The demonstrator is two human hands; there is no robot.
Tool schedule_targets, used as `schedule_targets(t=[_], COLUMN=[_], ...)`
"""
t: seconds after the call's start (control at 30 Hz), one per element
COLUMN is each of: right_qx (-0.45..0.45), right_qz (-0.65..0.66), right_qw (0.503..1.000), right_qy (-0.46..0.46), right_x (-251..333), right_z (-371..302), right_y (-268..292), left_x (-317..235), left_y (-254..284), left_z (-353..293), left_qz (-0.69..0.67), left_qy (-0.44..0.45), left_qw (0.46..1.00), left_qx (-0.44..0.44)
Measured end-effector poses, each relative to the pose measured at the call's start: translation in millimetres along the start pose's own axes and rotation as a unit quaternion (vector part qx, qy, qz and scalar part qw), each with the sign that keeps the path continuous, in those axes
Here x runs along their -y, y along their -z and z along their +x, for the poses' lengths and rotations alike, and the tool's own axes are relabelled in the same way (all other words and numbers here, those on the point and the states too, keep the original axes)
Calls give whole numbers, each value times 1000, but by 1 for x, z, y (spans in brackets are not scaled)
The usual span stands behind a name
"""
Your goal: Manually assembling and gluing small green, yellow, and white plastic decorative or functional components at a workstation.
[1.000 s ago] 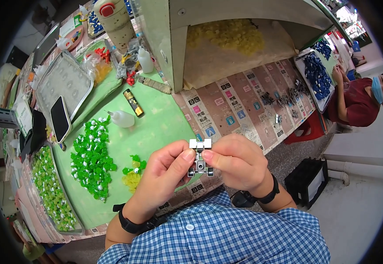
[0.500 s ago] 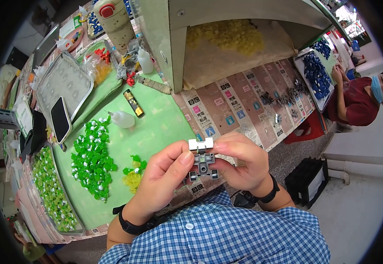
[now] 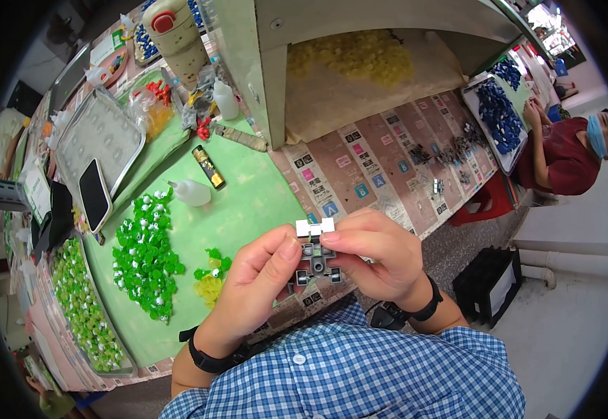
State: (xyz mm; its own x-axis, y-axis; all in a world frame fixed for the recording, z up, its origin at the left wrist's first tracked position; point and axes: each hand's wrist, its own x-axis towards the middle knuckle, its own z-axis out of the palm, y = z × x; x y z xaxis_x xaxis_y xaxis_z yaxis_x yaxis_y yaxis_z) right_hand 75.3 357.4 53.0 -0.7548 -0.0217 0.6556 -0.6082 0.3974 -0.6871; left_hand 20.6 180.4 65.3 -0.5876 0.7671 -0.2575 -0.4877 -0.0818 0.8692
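Between the fingertips of both hands is a small grey toy robot-like piece (image 3: pixel 317 263) with a white block (image 3: pixel 315 227) at its top end. My left hand (image 3: pixel 262 269) pinches it from the left with thumb and forefinger. My right hand (image 3: pixel 381 255) grips it from the right, its thumb lying near the white block. Left of my hands, a few green and yellow plastic pieces (image 3: pixel 211 279) lie on the green mat (image 3: pixel 248 202). Beyond them is a bigger heap of green pieces with white eyes (image 3: pixel 146 255).
Far left stands a tray of green pieces (image 3: pixel 89 314). A phone (image 3: pixel 95 195) leans on an empty metal tray (image 3: pixel 105 136). A squeeze bottle (image 3: pixel 192 193) and a black-gold lighter (image 3: pixel 208 167) lie on the mat. Grey parts (image 3: pixel 457 150) and a masked person (image 3: pixel 573 150) are at right.
Both hands and the toy piece have shifted very slightly left in view. My right thumb has moved closer in over the piece, just below the white block.
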Motion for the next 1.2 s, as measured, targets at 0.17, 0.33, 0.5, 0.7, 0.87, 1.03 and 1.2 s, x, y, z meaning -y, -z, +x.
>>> schedule_targets(t=[0.17,0.33,0.5,0.7,0.87,1.03,1.2], right_qx=[3,-6,3,-29,-17,-22,-5], right_qz=[-11,-11,-8,28,21,19,13], right_qw=[1000,1000,1000,999,999,999,1000], right_qy=[0,-7,-15,-36,-31,-21,-11], right_x=[2,-1,-2,-5,-4,-3,-2], right_z=[1,-2,-3,-11,-11,-10,-10], right_y=[2,4,7,2,2,2,4], left_x=[-1,7,7,7,8,4,2], left_y=[-3,4,1,1,4,-1,-2], left_z=[1,4,6,5,4,3,2], left_qz=[-4,9,5,7,14,13,13], left_qy=[7,-15,-16,14,18,26,20], left_qw=[1000,1000,1000,1000,1000,999,1000], left_qx=[-8,-2,-3,-9,-13,-13,-15])
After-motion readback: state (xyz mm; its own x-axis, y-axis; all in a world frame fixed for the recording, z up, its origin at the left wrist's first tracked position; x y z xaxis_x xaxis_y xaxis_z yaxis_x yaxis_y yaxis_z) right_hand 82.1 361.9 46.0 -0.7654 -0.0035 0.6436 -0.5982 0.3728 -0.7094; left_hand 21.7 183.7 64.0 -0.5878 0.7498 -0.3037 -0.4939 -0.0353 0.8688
